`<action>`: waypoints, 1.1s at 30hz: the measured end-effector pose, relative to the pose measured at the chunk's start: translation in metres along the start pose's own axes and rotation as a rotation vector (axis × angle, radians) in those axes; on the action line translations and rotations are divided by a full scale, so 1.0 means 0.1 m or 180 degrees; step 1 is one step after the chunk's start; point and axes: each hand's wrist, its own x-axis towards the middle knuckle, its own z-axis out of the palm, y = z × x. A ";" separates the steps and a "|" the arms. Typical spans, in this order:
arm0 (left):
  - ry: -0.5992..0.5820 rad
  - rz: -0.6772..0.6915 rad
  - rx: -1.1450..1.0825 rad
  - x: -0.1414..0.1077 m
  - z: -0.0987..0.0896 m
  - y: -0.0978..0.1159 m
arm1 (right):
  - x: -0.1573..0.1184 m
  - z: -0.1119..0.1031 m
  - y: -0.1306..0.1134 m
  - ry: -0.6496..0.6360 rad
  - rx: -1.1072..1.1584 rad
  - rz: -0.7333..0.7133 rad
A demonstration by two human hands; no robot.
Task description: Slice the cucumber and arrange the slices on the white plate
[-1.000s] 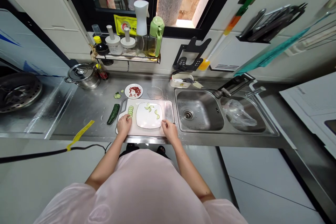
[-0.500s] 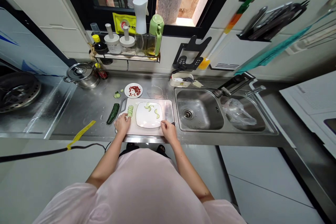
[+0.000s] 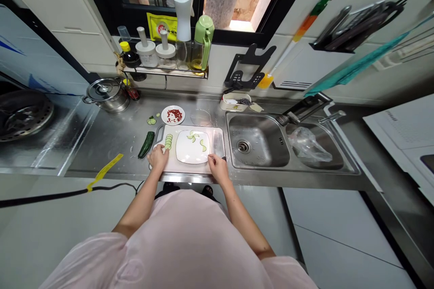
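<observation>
My left hand (image 3: 158,158) rests at the left side of the cutting board (image 3: 190,169), its curled fingertips at the lower end of a row of cucumber slices (image 3: 168,141). My right hand (image 3: 218,166) is closed in a pinch by the lower right corner of a white square plate (image 3: 186,150); what its fingers hold, if anything, is too small to tell. Several thin cucumber pieces (image 3: 193,136) lie on the plate. A cleaver blade (image 3: 217,142) lies on the board's right end. Left of the board is a piece of cucumber (image 3: 146,145).
A small round plate with red bits (image 3: 182,118) stands behind the board. A lidded steel pot (image 3: 108,95) is at the back left. To the right is the sink (image 3: 261,142), with a plastic bag (image 3: 310,145) in its second basin. Bottles stand on a wall rack (image 3: 169,72).
The view has shifted slightly. Both hands have stayed in nearly the same places, and nothing on the board or plate has visibly moved.
</observation>
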 end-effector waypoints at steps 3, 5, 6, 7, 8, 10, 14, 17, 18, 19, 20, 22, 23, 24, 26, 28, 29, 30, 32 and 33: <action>-0.0009 -0.0019 0.0017 0.00 -0.01 0.00 | 0.00 0.00 0.01 -0.0013 -0.0012 0.0007; -0.0022 -0.0032 0.0031 0.00 -0.01 0.01 | -0.01 0.00 0.00 -0.0041 -0.0034 0.0019; -0.0024 -0.0035 0.0036 0.01 -0.01 0.01 | -0.01 0.00 0.00 -0.0053 -0.0048 0.0027; -0.0019 -0.0036 0.0039 0.01 0.00 0.02 | -0.01 0.00 -0.01 -0.0063 -0.0064 0.0035; -0.0010 -0.0038 0.0040 0.02 0.01 0.02 | -0.01 0.00 -0.01 -0.0070 -0.0083 0.0045; 0.0023 -0.0038 0.0032 0.03 0.03 0.01 | -0.01 0.00 -0.02 -0.0081 -0.0115 0.0053; 0.0087 -0.0003 -0.0029 0.04 0.06 -0.01 | -0.01 0.00 -0.02 -0.0078 -0.0091 0.0028; 0.0071 0.0010 -0.0121 0.03 0.06 -0.01 | -0.02 -0.02 -0.02 -0.0070 -0.0038 0.0014; 0.0071 0.0005 -0.0160 0.03 0.06 -0.01 | -0.02 -0.02 -0.03 -0.0066 -0.0030 0.0020; 0.0079 -0.0002 -0.0201 0.03 0.06 -0.01 | -0.02 -0.03 -0.03 -0.0064 -0.0028 0.0028; 0.0096 -0.0010 -0.0242 0.02 0.06 0.00 | -0.02 -0.03 -0.04 -0.0062 -0.0030 0.0037; 0.0129 -0.0021 -0.0319 0.02 0.06 0.00 | -0.02 -0.04 -0.05 -0.0062 -0.0041 0.0052; 0.0134 -0.0020 -0.0352 0.02 0.07 0.01 | -0.02 -0.04 -0.05 -0.0066 -0.0046 0.0056; 0.0131 -0.0020 -0.0380 0.02 0.07 0.01 | -0.02 -0.04 -0.05 -0.0069 -0.0049 0.0059; 0.0106 -0.0043 -0.0406 0.03 0.07 0.01 | -0.02 -0.04 -0.04 -0.0065 -0.0045 0.0056; 0.0076 -0.0088 -0.0381 0.04 0.07 0.00 | -0.02 -0.03 -0.04 -0.0052 -0.0042 0.0041; 0.0060 -0.0112 -0.0351 0.05 0.07 0.00 | -0.02 -0.03 -0.03 -0.0048 -0.0043 0.0030; 0.0043 -0.0131 -0.0316 0.05 0.07 0.00 | -0.02 -0.02 -0.03 -0.0047 -0.0048 0.0022; 0.0013 -0.0134 -0.0257 0.06 0.07 0.00 | -0.02 -0.02 -0.02 -0.0048 -0.0062 0.0015; 0.0005 -0.0123 -0.0243 0.06 0.07 0.00 | -0.02 -0.01 -0.02 -0.0050 -0.0062 0.0009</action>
